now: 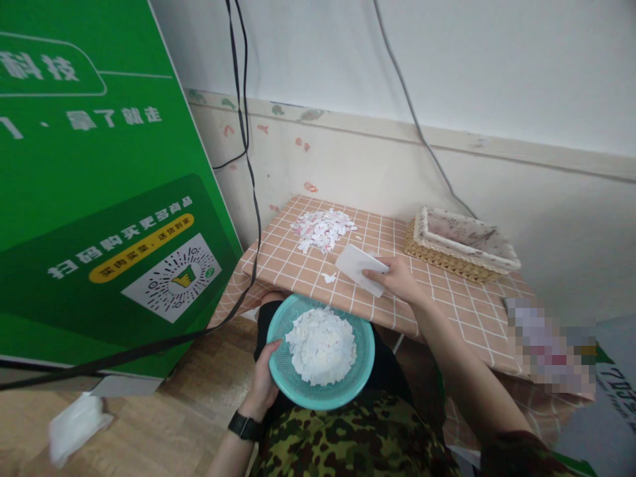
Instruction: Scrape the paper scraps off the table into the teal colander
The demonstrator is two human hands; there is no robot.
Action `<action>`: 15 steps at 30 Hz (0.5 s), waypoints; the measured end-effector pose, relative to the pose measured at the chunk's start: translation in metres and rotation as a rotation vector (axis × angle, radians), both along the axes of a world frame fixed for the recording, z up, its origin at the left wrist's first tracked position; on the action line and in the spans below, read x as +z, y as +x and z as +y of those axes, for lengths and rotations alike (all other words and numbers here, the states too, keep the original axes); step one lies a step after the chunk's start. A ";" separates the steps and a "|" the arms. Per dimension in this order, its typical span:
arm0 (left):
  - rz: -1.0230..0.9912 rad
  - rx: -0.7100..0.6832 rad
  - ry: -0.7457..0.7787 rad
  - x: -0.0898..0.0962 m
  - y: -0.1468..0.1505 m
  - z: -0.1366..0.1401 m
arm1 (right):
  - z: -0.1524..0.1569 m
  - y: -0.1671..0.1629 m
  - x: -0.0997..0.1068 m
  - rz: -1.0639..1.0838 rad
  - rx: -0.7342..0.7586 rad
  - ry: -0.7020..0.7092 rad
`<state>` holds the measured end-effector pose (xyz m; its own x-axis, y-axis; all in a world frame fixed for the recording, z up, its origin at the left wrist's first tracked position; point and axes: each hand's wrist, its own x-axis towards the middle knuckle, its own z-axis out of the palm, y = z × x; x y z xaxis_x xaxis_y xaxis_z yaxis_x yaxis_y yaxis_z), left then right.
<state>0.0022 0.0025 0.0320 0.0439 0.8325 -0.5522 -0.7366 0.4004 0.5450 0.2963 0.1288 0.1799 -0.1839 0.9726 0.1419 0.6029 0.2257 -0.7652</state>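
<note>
My left hand [265, 377] grips the left rim of a round turquoise plastic basket [365, 358], held over my lap. Inside it lies a heap of torn white paper scraps [322, 346]. Above the table, my right hand [392, 275] pinches a flat white piece of paper or card [358, 266], thumb on top. Just left of that sheet, a few small paper scraps [328, 278] rest on the checked tablecloth [298, 275]. Farther back on the cloth is a loose pile of paper bits [322, 228], white with some pink among them.
A wicker basket with a cloth lining [462, 245] stands at the table's back right, near the wall. The big green sign panel [99, 199] fills the left side. A black cable [253, 218] hangs before the table's left edge. A white bag-like item [77, 427] lies on the floor.
</note>
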 end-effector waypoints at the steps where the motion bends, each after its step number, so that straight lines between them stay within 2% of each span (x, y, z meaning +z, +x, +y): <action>1: 0.014 0.016 -0.005 0.003 -0.002 -0.001 | 0.002 -0.003 -0.003 0.010 0.010 0.001; 5: 0.049 0.040 -0.009 0.014 -0.010 -0.001 | 0.008 -0.020 -0.007 0.059 0.035 -0.081; 9: 0.066 0.047 -0.002 0.022 -0.015 0.003 | 0.015 -0.029 -0.001 0.098 0.128 -0.191; 15: 0.090 0.086 0.008 0.026 -0.018 0.004 | 0.013 -0.035 0.000 0.124 0.111 -0.156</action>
<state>-0.0161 0.0064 0.0581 -0.0775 0.8357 -0.5436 -0.7159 0.3329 0.6138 0.2610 0.1418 0.1795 -0.2812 0.9594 0.0198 0.4800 0.1585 -0.8628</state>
